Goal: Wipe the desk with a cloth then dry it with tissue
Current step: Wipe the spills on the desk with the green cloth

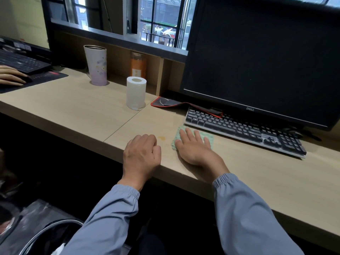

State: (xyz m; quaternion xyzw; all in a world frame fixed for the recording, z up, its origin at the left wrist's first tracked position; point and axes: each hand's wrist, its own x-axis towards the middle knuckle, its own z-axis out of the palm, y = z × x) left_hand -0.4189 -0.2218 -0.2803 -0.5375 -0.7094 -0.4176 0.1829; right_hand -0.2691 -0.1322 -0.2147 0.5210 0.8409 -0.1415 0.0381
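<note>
A light green cloth (177, 135) lies flat on the wooden desk (248, 172), close to the front edge. My right hand (195, 149) presses down on it with the fingers spread. My left hand (141, 155) rests as a loose fist on the desk edge, holding nothing. Between the two hands there is a small yellow stain (162, 138) on the wood. A white tissue roll (136, 92) stands upright farther back, well apart from both hands.
A dark keyboard (244, 130) lies just behind the cloth, under a black monitor (266, 57). A red-edged mouse pad (184, 105) sits left of it. A pale tumbler (96, 66) and an orange bottle (138, 65) stand at the back. Another person's hand (11, 76) works at far left.
</note>
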